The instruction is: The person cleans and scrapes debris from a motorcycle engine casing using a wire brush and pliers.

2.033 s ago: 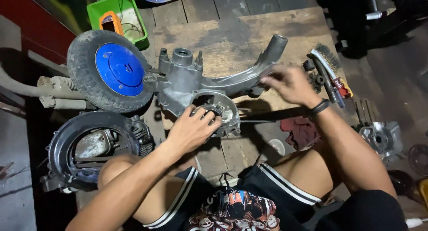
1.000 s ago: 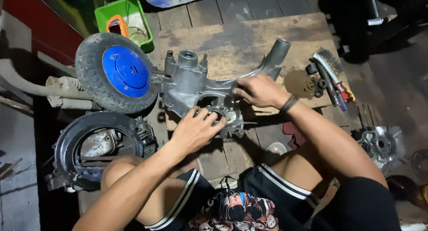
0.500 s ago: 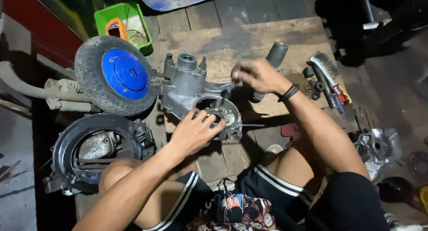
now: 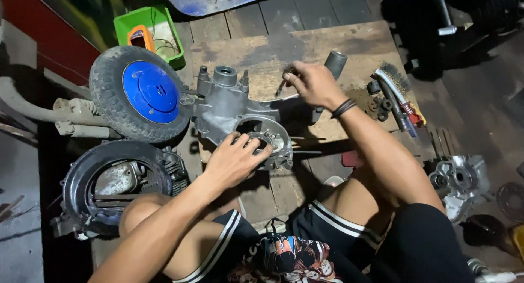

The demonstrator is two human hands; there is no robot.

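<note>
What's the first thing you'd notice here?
The small black tyre with a bright blue round hub at the upper left, fixed to a grey metal engine casing on a worn wooden board. The left hand rests on the casing's round opening, while the right hand holds a thin metal tool above it.

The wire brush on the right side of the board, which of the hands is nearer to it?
Right. The right hand is just left of the wire brush; the left hand rests farther away on the engine casing.

Engine casing [image 4: 229, 105] lies on the wooden board [image 4: 284, 48]: wheel [image 4: 139, 94] left of it, brush [image 4: 396, 86] right, tray [image 4: 150, 31] behind, second wheel [image 4: 117, 184] in front-left.
</note>
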